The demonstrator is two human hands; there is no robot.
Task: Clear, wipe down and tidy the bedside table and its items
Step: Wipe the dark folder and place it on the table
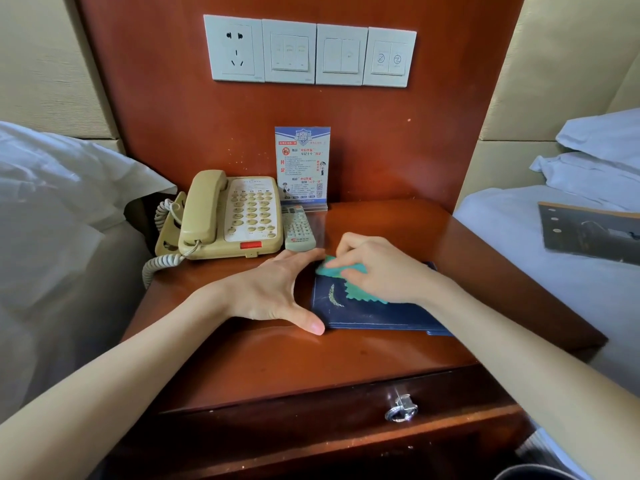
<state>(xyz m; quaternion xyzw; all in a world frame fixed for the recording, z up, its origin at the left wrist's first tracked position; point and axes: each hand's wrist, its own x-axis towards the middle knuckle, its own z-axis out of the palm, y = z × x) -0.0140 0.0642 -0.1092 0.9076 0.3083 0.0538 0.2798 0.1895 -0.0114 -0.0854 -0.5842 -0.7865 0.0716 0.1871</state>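
Observation:
A dark blue folder (367, 315) lies flat on the reddish wooden bedside table (277, 362). My right hand (377, 268) presses a teal cloth (349, 282) onto the folder's top. My left hand (277, 289) rests spread against the folder's left edge, thumb at its front corner, fingers apart. At the back left of the table stands a beige telephone (228, 216). A grey remote control (298, 228) lies beside it. An acrylic stand with a printed notice (302, 166) stands upright against the back panel.
Beds with white linen flank the table on the left (62, 209) and right (554, 258). A dark board (588, 233) lies on the right bed. Wall sockets and switches (308, 51) sit above. A drawer with a metal pull (401, 408) is below the tabletop.

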